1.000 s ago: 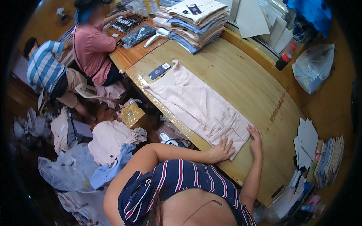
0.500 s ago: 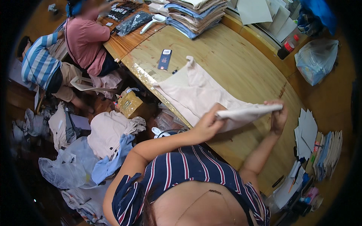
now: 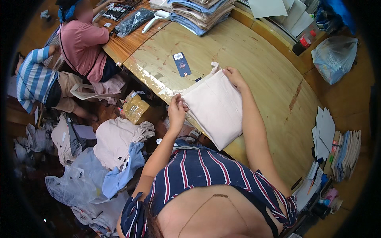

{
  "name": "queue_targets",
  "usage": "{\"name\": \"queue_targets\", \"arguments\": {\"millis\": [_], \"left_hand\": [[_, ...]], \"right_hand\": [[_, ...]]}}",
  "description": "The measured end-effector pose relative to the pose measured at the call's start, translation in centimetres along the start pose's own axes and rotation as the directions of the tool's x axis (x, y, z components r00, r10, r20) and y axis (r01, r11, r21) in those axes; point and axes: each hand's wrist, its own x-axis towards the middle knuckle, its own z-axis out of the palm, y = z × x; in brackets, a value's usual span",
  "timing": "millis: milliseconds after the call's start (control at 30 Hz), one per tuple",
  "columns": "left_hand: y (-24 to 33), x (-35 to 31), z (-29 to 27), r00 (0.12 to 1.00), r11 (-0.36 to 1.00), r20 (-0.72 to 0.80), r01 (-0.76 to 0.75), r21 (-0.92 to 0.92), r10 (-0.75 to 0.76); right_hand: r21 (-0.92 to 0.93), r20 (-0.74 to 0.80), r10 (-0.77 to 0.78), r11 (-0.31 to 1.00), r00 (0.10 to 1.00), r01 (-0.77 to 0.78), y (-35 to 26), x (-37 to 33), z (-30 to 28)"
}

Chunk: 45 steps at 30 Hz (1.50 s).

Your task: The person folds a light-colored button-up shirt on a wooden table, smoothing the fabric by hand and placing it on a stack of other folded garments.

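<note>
A pale pink garment, folded over into a flat rough square, lies on the wooden table at its near edge. My left hand has its fingers curled at the garment's far left corner. At the far right corner my right hand grips the cloth, my forearm running along its right side. A light strip of the same garment sticks out past the far edge. Just beyond it lies a dark blue hang tag, its thin cord leading to the garment; a small dark piece sits on the cord.
Folded garments stand in a stack at the far side, by a white-handled tool. A co-worker in pink sits at far left, another in stripes behind. Clothes heap on the left floor. Cards and a bottle are right.
The garment's raised near end has been folded away from me onto the rest. Both hands have moved to its far corners, the left one leftward, the right one away from me and left.
</note>
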Motion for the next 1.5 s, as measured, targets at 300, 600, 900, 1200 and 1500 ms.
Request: {"name": "queue_targets", "arguments": {"millis": [300,600,900,1200,1500], "left_hand": [[0.3,1.8,0.9,0.924,0.856,0.137,-0.381,0.349,0.356],[0.9,5.5,1.0,0.925,0.969,0.370,-0.168,0.182,0.091],[-0.5,6.9,1.5,0.992,0.999,0.114,0.044,0.009,-0.045],[0.8,6.7,0.6,0.917,0.908,0.274,0.355,-0.225,-0.291],[0.8,4.5,2.0,0.989,0.953,0.109,-0.131,0.273,0.105]], "right_hand": [[0.209,0.193,0.082,0.970,0.978,-0.122,0.0,-1.1,-2.1],[-0.126,-0.024,-0.127,0.984,0.992,0.123,2.7,0.0,-3.0],[-0.376,-0.232,-0.152,0.925,0.961,0.055,-1.8,-0.3,-0.4],[-0.393,-0.079,-0.136,0.914,0.987,0.094,-1.9,1.3,-1.0],[-0.366,0.017,0.021,0.930,1.000,-0.013,-2.7,0.6,-1.9]]}}
